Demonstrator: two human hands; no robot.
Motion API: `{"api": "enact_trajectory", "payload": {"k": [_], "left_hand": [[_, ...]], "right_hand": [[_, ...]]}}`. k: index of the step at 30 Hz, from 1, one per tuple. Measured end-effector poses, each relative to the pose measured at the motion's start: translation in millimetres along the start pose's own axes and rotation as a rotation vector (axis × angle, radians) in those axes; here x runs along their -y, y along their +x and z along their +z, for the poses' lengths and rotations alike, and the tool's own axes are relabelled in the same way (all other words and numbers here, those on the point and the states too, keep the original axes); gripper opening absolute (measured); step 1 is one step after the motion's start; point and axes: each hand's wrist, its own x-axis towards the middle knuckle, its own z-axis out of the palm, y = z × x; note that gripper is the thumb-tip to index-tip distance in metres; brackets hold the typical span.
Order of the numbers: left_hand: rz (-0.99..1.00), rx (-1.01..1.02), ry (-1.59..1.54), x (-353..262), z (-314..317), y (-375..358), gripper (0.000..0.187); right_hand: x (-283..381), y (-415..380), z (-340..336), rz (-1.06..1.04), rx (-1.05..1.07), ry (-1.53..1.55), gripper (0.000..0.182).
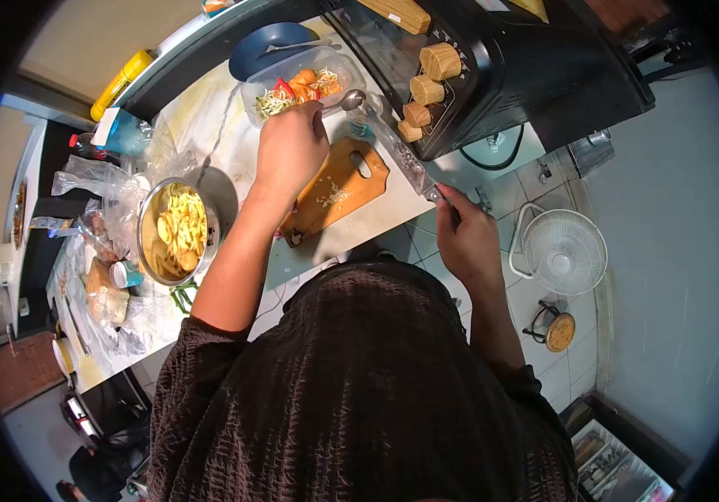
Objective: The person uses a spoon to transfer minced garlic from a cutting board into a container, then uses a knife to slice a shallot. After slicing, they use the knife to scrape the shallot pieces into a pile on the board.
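My left hand (pixel 294 142) is closed around a metal spoon (pixel 353 100), whose bowl meets the far end of a knife blade. In my right hand (pixel 470 236) is the dark handle of that knife (pixel 401 155), its wide blade dotted with small pale chopped bits. Below the blade lies a wooden cutting board (pixel 347 197) with a slot handle and a small heap of pale chopped bits. Just beyond my left hand stands a clear plastic container (pixel 252 90) holding bean sprouts, orange pieces and red pepper.
A black toaster oven (pixel 518 84) with wooden knobs stands at the right. Sliced yellow food fills a metal bowl (pixel 146 226) on the left, near plastic bags (pixel 117 188). A dark blue bowl (pixel 251 54) sits behind; a white basket (pixel 562 251) is on the floor.
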Motion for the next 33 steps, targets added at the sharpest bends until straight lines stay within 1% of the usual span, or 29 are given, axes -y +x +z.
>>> {"api": "enact_trajectory", "payload": {"k": [3,5,6,8,12,14,15,17,18,21,23,25,27,29,30,32,33], "left_hand": [[0.004,-0.003,-0.011,0,-1,-1,0.02],[0.008,-0.019,-0.025,-4,5,-4,0.02],[0.006,-0.016,-0.029,-6,5,-6,0.02],[0.004,-0.065,-0.059,-7,3,-7,0.013],[0.027,-0.055,-0.072,-1,3,-8,0.014],[0.048,-0.099,-0.058,-4,3,-8,0.016],[0.049,-0.101,-0.058,-3,2,-8,0.016],[-0.021,-0.057,-0.029,3,-1,-10,0.021],[-0.026,-0.056,-0.026,6,-2,-12,0.021],[-0.075,-0.076,-0.106,18,-3,-19,0.021],[-0.156,-0.106,-0.235,25,-6,-29,0.021],[-0.197,-0.119,-0.262,29,-12,-41,0.022],[-0.368,-0.096,-0.357,27,-20,-51,0.022],[-0.399,-0.107,-0.379,30,-21,-62,0.023],[-0.441,-0.103,-0.394,33,-21,-66,0.023],[-0.489,-0.112,-0.453,43,-17,-77,0.024],[-0.497,-0.115,-0.448,46,-18,-83,0.024]], "right_hand": [[1,0,-1,-0.032,-0.007,0.083,0.028],[-3,0,-3,-0.077,-0.037,-0.026,0.027],[-5,-2,-4,-0.073,-0.036,-0.03,0.027],[-7,-2,-2,-0.062,-0.051,0.013,0.027],[-2,-4,-3,-0.057,-0.017,0.102,0.027],[-9,-1,2,-0.089,-0.047,-0.059,0.028],[-10,-2,1,-0.091,-0.049,-0.059,0.028],[-11,-4,-2,-0.109,-0.067,0.042,0.028],[-10,-4,-3,-0.11,-0.062,0.044,0.028],[-9,-3,-4,-0.071,-0.03,-0.002,0.028],[-14,-4,1,-0.084,-0.09,0.087,0.027],[-21,-1,6,-0.111,-0.074,0.105,0.027],[-27,1,9,-0.141,-0.061,0.122,0.027],[-29,5,11,-0.09,0.008,0.135,0.027],[-29,6,10,-0.099,0.015,0.136,0.027],[-28,7,7,0.033,0.065,0.108,0.028],[-29,4,4,0.03,0.074,0.11,0.028]]}}
